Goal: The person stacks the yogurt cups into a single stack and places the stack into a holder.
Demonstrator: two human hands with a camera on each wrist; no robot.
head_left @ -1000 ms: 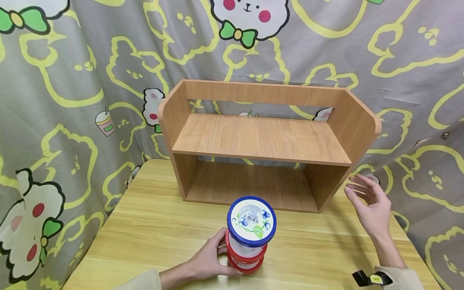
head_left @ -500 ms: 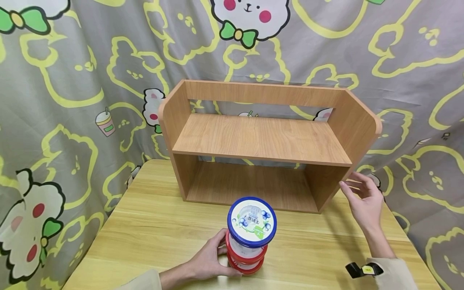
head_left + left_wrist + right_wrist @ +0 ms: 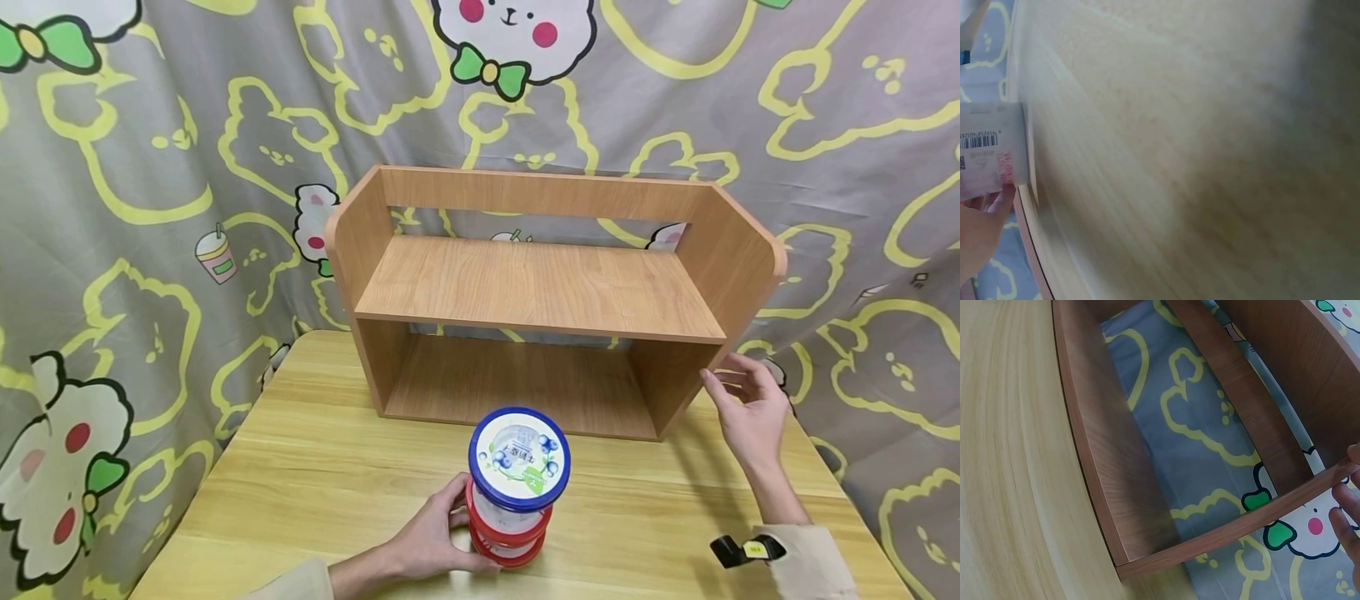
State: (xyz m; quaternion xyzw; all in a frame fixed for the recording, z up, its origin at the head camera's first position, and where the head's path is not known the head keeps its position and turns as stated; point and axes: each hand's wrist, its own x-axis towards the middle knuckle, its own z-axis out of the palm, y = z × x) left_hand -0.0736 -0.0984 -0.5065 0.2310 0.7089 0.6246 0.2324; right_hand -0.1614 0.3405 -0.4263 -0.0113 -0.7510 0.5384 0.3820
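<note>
In the head view a stack of round tubs stands on the table [image 3: 315,500]. The top tub [image 3: 519,458] has a blue lid printed with blueberries; red-rimmed tubs [image 3: 510,546] are under it. My left hand [image 3: 427,537] grips the lower part of the stack from the left, thumb in front, other fingers partly hidden behind. A barcoded tub side [image 3: 985,150] shows in the left wrist view. My right hand [image 3: 753,421] touches the front edge of the wooden shelf's right side panel [image 3: 693,375] with loosely bent fingers, some of them behind the panel.
The two-tier wooden shelf [image 3: 540,283] stands at the back of the table, behind the tubs. A grey curtain [image 3: 262,108] with yellow outlines hangs behind and at both sides. A black strap [image 3: 746,550] is around my right sleeve.
My right hand has moved left, from just beside the shelf to its right side panel. The left hand and the tubs have stayed in place.
</note>
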